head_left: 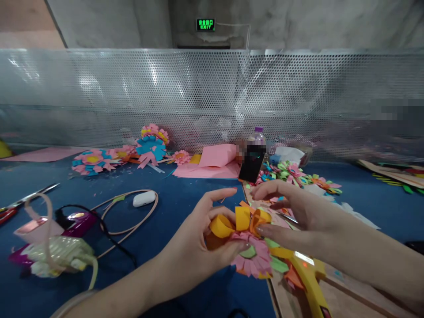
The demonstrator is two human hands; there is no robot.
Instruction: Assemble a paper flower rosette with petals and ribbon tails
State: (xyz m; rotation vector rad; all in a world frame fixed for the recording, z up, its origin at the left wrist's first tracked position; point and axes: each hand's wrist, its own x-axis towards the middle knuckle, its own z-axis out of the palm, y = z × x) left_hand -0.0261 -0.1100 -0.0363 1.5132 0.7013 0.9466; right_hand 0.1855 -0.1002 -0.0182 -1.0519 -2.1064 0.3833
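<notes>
At lower centre, the left hand (196, 232) pinches a looped yellow paper piece (243, 218); the right hand (303, 211), thumb and fingers apart, touches its rightmost loop. Beyond, mid-frame, flat pink paper sheets (212, 170) lie before a perforated silver metal screen (185, 84).

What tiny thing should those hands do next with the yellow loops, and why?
Maybe the right hand should gently pinch the rightmost yellow loop: its thumb is at that loop, but its other fingers are raised, while the left hand holds the loops from the other side.
</notes>
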